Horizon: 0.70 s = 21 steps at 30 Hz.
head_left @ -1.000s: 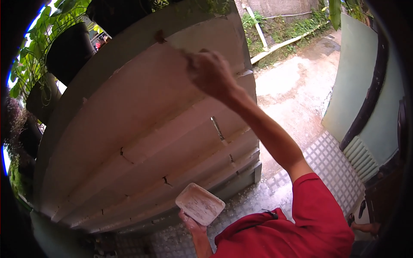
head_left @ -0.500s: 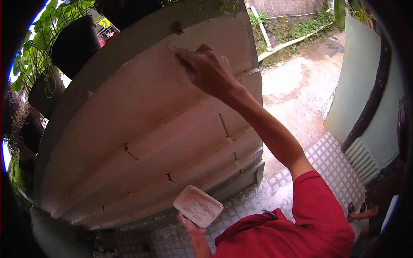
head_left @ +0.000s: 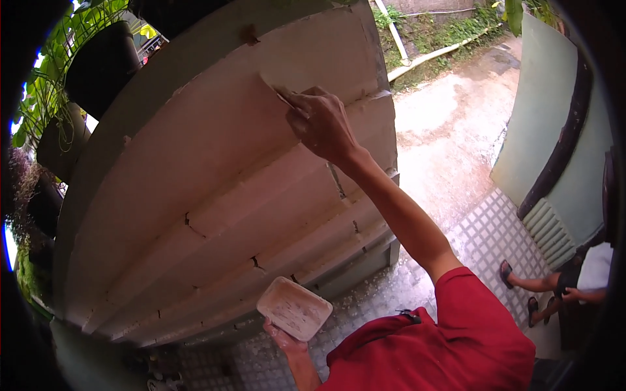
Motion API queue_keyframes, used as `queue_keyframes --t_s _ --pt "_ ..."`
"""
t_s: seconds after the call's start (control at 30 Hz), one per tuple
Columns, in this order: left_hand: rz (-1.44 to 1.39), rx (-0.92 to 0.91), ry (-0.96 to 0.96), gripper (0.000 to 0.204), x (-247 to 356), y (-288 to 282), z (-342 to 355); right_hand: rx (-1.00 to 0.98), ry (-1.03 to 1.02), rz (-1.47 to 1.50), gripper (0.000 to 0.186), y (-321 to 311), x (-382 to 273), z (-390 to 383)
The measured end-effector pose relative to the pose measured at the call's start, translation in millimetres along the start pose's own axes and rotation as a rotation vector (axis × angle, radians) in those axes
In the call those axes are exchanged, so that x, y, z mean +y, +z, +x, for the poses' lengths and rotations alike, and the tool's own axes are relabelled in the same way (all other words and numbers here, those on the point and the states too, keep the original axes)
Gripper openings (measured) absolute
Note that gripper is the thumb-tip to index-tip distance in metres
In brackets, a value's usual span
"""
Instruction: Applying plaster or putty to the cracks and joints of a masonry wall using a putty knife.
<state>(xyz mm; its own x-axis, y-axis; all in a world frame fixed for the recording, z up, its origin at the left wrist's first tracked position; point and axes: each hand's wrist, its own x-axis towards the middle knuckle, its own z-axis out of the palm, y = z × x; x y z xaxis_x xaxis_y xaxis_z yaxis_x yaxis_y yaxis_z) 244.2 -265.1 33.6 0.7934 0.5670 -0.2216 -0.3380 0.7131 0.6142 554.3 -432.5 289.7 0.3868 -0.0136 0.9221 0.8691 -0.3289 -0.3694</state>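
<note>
My right hand (head_left: 321, 124) is closed on a putty knife (head_left: 277, 86), whose blade lies against the upper part of a pale plastered panel (head_left: 182, 150) with stepped ridges and several cracks. A dark brownish patch (head_left: 251, 34) is above the blade. Below the panel's lower ridges, my left hand (head_left: 285, 339) grips a shallow off-white rectangular tray (head_left: 295, 304) smeared with residue, tilted toward the camera.
Black plant pots (head_left: 98, 65) with greenery line the upper left. On the right are a sunlit path (head_left: 443, 117), pale pipes (head_left: 433, 55) and a pale green wall (head_left: 535, 111). Another person's legs in sandals (head_left: 544, 283) stand on the checked tile floor (head_left: 495, 241).
My right hand has moved down and slightly right from where it was half a second ago, with the knife. The other person has come further into view at the right.
</note>
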Motion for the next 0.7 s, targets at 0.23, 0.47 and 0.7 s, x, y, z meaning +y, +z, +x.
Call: queue_keyframes --t_s 0.23,0.47,0.7 --pt "0.017 -0.046 0.01 0.054 -5.4 -4.8 -3.7 0.113 0.131 -0.015 0.024 -92.4 98.0 22.5" --pt "0.0 -0.005 0.01 0.057 -12.0 -15.1 1.5 -0.001 0.084 0.025 0.021 -59.4 83.4 6.7" --pt "-0.026 -0.052 -0.026 0.055 -8.5 5.8 2.0 0.023 -0.083 -0.01 0.021 -49.5 54.6 23.7"
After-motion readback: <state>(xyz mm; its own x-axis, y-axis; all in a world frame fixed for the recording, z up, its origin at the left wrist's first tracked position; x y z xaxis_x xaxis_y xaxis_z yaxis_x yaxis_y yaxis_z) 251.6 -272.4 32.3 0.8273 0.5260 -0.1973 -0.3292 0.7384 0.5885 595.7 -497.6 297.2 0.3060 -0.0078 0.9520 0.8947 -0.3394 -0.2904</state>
